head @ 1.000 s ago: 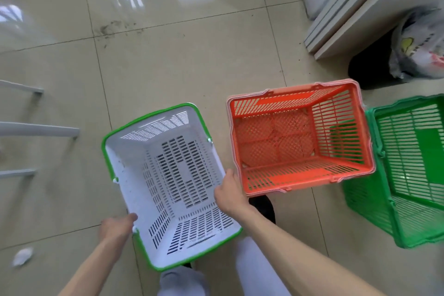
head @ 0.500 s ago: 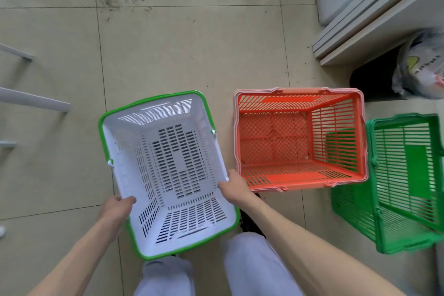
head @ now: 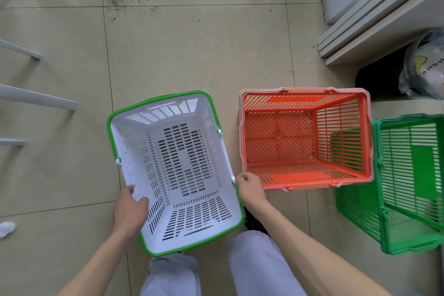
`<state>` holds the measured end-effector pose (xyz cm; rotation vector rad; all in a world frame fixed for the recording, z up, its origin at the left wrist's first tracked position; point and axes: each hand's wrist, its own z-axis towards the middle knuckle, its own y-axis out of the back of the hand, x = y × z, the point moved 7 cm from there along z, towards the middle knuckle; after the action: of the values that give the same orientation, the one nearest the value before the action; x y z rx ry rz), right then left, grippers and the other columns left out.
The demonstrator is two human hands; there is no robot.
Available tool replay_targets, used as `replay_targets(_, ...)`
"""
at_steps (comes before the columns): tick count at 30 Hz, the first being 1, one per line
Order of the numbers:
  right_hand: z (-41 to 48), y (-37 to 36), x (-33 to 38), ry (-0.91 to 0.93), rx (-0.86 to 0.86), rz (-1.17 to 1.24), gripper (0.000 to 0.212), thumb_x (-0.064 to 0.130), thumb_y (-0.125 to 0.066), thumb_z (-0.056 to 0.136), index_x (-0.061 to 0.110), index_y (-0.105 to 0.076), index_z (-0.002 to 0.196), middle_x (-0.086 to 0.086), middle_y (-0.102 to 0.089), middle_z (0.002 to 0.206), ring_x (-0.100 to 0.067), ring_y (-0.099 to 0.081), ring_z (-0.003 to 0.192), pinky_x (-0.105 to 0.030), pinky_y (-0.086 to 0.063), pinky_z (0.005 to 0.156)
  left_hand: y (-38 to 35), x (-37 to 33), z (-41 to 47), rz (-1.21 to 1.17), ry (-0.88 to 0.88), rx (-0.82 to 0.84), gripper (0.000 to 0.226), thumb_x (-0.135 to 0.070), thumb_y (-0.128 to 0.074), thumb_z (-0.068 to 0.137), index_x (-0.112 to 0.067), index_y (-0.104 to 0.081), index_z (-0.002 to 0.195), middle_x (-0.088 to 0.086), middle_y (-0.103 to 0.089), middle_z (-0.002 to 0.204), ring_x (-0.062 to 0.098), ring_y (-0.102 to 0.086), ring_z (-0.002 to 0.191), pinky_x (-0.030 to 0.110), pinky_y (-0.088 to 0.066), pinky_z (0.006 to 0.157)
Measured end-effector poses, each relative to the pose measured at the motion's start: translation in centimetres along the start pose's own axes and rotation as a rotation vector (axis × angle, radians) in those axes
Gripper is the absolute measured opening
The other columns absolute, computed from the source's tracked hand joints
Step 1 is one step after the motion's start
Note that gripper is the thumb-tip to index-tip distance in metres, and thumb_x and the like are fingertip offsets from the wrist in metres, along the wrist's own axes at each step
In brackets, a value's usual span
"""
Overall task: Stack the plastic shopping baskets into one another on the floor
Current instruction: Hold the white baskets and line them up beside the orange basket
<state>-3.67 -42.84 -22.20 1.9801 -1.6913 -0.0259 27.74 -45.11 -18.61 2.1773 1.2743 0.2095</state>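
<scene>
Plainly, the white basket with the green rim (head: 177, 170) sits lowest in the view, at about six o'clock, just ahead of the person's knees. The left hand (head: 131, 209) is curled over its left rim with the fingertips dipping inside, and the right hand (head: 251, 187) is closed on its right rim near the handle pivot; both look to be gripping it, though whether the basket rests on the floor (head: 168, 55) or is lifted off it cannot be told. At three o'clock from it, just beside but apart, stands the orange basket (head: 305, 139), upright and empty. Further toward three o'clock the green basket (head: 408, 180) lies tilted, its rim close against the orange one's right side.

As a judgement, the stacking has hardly begun: all three baskets are separate and none sits inside another, so both nestings remain to be done.

Around them, grey metal legs (head: 36, 101) reach in at nine o'clock, a pale cabinet (head: 374, 7) fills the corner at two o'clock with a plastic bag (head: 425, 67) beneath it, and a crumpled scrap (head: 7, 228) lies at eight o'clock. Nothing stands between the white and orange baskets; the leaning green basket may need righting.
</scene>
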Motion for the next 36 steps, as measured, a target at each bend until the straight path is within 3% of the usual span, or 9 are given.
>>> replay_targets(4,0.1,2.2,-3.9,-0.133,-0.264,0.294,0.031,0.01,-0.044,0.09,0.01,-0.06,0.064,-0.007,-0.061,0.066,-0.024,-0.054,0.07,-0.039,-0.047,0.069,-1.4,-5.0,-2.2,0.085,-0.257,0.023,0.055,-0.013,-0.047,0.092,-0.013,-0.036,0.145,0.007,-0.041,0.151,0.023,-0.05,0.126,0.04,-0.036,0.106)
replay_targets(8,0.2,5.6,-8.8,-0.302,-0.448,0.479,0.034,0.016,-0.041,0.093,0.012,-0.059,0.065,-0.009,-0.06,0.066,-0.025,-0.054,0.065,-0.042,-0.047,0.065,-3.6,-11.0,-3.6,0.179,-0.481,0.052,0.054,-0.014,-0.048,0.091,-0.016,-0.039,0.144,0.004,-0.045,0.149,0.021,-0.051,0.127,0.038,-0.039,0.103)
replay_targets(10,0.7,7.1,-11.0,-0.348,-0.475,0.493,0.032,0.022,-0.04,0.093,0.008,-0.061,0.074,-0.012,-0.06,0.073,-0.027,-0.054,0.068,-0.038,-0.045,0.062,-4.7,-13.6,-4.2,0.195,-0.549,0.052,0.055,-0.013,-0.05,0.09,-0.016,-0.04,0.144,0.003,-0.047,0.147,0.007,-0.06,0.102,0.032,-0.042,0.094)
replay_targets(12,1.2,8.6,-12.6,-0.386,-0.477,0.463,0.034,0.029,-0.039,0.096,0.007,-0.059,0.078,-0.019,-0.065,0.082,-0.034,-0.061,0.078,-0.048,-0.055,0.077,-5.6,-16.0,-4.7,0.174,-0.585,0.058,0.055,-0.011,-0.051,0.09,-0.015,-0.04,0.144,0.003,-0.048,0.146,-0.009,-0.052,0.081,0.027,-0.042,0.085)
replay_targets(15,1.5,10.8,-13.5,-0.423,-0.477,0.447,0.036,0.033,-0.04,0.097,0.003,-0.059,0.092,-0.026,-0.068,0.101,-0.042,-0.066,0.097,-0.056,-0.052,0.091,-7.0,-18.9,-5.0,0.154,-0.623,0.057,0.056,-0.011,-0.053,0.09,-0.013,-0.041,0.144,0.006,-0.048,0.147,0.018,-0.055,0.124,0.036,-0.041,0.105)
replay_targets(17,1.8,12.3,-13.7,-0.431,-0.478,0.476,0.038,0.034,-0.04,0.097,0.001,-0.059,0.097,-0.026,-0.068,0.103,-0.043,-0.066,0.098,-0.056,-0.052,0.091,-8.0,-20.4,-5.0,0.175,-0.633,0.051,0.056,-0.012,-0.055,0.089,-0.012,-0.041,0.143,0.007,-0.048,0.147,0.024,-0.048,0.133,0.04,-0.037,0.11)
replay_targets(23,2.4,16.3,-14.3,-0.454,-0.458,0.55,0.05,0.03,-0.04,0.099,-0.016,-0.058,0.099,-0.013,-0.06,0.067,-0.039,-0.066,0.079,-0.055,-0.053,0.089,-11.4,-24.6,-6.0,0.272,-0.686,0.058,0.059,-0.012,-0.06,0.086,-0.008,-0.042,0.143,0.012,-0.05,0.145,0.027,-0.048,0.133,0.039,-0.038,0.109)
replay_targets(31,4.1,18.4,-14.8,-0.406,-0.448,0.526,0.051,0.031,-0.041,0.099,-0.017,-0.058,0.101,-0.025,-0.069,0.09,-0.04,-0.066,0.086,-0.055,-0.052,0.09,-16.1,-31.0,-7.7,0.296,-0.66,0.066,0.064,-0.017,-0.067,0.082,-0.002,-0.044,0.14,0.015,-0.052,0.142,0.027,-0.05,0.13,0.035,-0.037,0.104)
replay_targets(36,4.0,18.5,-15.3,-0.416,-0.428,0.529,0.05,0.03,-0.042,0.098,-0.017,-0.058,0.099,-0.022,-0.068,0.087,-0.037,-0.065,0.081,-0.053,-0.053,0.089,-18.0,-32.2,-9.5,0.288,-0.652,0.073,0.047,-0.006,-0.06,0.084,-0.003,-0.051,0.13,-0.002,-0.055,0.107,0.01,-0.05,0.095,0.02,-0.035,0.08)
